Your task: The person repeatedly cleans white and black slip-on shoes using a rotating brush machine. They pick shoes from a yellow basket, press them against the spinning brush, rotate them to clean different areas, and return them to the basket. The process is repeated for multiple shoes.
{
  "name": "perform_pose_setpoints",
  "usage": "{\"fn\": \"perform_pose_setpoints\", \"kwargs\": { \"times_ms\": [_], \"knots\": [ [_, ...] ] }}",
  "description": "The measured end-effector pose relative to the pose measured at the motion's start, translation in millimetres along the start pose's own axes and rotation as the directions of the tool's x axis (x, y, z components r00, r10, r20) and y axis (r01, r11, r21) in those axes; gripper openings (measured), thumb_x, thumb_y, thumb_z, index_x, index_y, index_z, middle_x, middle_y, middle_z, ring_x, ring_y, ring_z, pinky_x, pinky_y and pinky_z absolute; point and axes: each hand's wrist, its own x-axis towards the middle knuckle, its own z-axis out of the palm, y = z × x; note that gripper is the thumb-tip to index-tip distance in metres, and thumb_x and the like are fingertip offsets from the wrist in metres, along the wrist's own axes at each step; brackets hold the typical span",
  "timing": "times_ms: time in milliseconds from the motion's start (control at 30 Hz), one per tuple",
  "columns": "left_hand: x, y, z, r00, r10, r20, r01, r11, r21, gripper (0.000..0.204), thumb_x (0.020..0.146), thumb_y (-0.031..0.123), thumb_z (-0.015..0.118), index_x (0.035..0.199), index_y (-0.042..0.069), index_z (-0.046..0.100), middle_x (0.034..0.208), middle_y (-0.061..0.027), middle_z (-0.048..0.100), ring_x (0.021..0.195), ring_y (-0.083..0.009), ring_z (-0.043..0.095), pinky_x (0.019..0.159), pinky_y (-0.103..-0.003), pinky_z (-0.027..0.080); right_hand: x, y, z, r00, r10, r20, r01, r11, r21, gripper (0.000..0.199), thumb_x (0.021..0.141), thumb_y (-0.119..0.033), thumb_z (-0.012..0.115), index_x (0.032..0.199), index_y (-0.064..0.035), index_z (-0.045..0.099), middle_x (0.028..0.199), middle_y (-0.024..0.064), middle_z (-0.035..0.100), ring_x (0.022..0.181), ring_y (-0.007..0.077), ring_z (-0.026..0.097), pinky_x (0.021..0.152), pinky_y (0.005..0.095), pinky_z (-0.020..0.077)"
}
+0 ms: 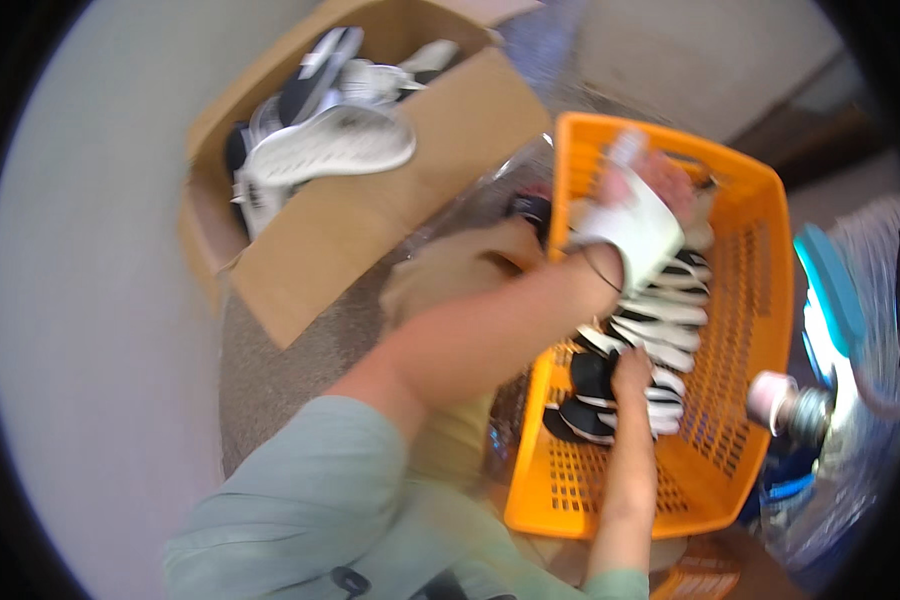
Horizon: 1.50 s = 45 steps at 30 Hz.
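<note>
An orange plastic basket (750,300) holds a row of black and white shoes (660,335) standing on edge. My left hand (620,195) reaches across over the basket's far half and grips a white shoe (642,235), blurred by motion. A dark band circles that wrist. My right hand (631,370) comes up from below and lies on the black and white shoes at the near end of the row. Its fingers curl down among them, and whether they grip one is hidden.
An open cardboard box (370,220) at the upper left holds several white and dark shoes (330,145). Clear plastic wrap (490,195) lies between box and basket. A tan bundle (450,270) sits under my left arm. A fan (840,340) stands at the right.
</note>
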Motion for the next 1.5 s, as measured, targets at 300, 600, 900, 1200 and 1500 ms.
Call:
{"fn": "perform_pose_setpoints", "kwargs": {
  "times_ms": [300,600,900,1200,1500],
  "knots": [
    [-38,-72,-112,0.949,-0.309,0.061,-0.188,-0.402,0.896,0.07,0.09,0.037,0.062,0.137,-0.007,0.036,0.129,-0.024,0.053,0.111,-0.0307,0.057,0.089,-0.034,0.049,-54,22,-117,0.987,-0.02,-0.158,0.072,0.943,0.326,0.031,0.079,-0.01,0.073,0.106,-0.0004,0.062,0.103,0.0181,0.065,0.1,0.037,0.06,0.085,0.0471,0.0467],
    [-48,-60,-105,0.713,-0.6,0.363,-0.352,0.141,0.925,0.042,0.082,0.021,0.068,0.117,-0.002,0.06,0.109,-0.0113,0.066,0.105,-0.0189,0.059,0.095,-0.033,0.047,-206,5,-187,0.892,0.424,-0.16,-0.112,0.548,0.829,0.07,0.081,-0.014,0.074,0.142,-0.002,0.041,0.146,0.018,0.042,0.137,0.0329,0.037,0.113,0.043,0.0316],
    [-64,-84,-17,0.897,-0.337,0.286,0.029,0.691,0.722,0.034,0.097,0.029,0.058,0.112,-0.002,0.056,0.098,-0.0163,0.067,0.08,-0.0245,0.069,0.073,-0.036,0.059,-235,3,-207,0.824,0.555,-0.117,0.389,-0.402,0.829,0.049,0.091,-0.017,0.056,0.132,0.0099,0.05,0.123,0.0169,0.061,0.111,0.0229,0.06,0.097,0.0336,0.0462],
    [-104,-90,8,0.739,-0.557,0.38,0.366,0.805,0.467,0.047,0.101,0.046,0.045,0.117,0.003,0.055,0.099,-0.0087,0.063,0.091,-0.0196,0.062,0.085,-0.038,0.053,-261,33,-244,0.863,0.434,-0.258,0.408,-0.298,0.863,0.042,0.09,-0.012,0.056,0.121,0.016,0.057,0.112,0.0214,0.067,0.097,0.0257,0.069,0.088,0.0343,0.0527],
    [-78,-69,24,0.855,-0.471,0.22,0.306,0.798,0.518,0.048,0.099,0.05,0.048,0.116,0.006,0.057,0.1,-0.0081,0.067,0.089,-0.0197,0.066,0.083,-0.035,0.055,-191,10,-233,0.91,0.343,-0.233,0.362,-0.383,0.849,0.04,0.089,-0.014,0.063,0.123,0.0068,0.058,0.116,0.0141,0.066,0.105,0.0214,0.062,0.094,0.035,0.0465]
  ]
}}
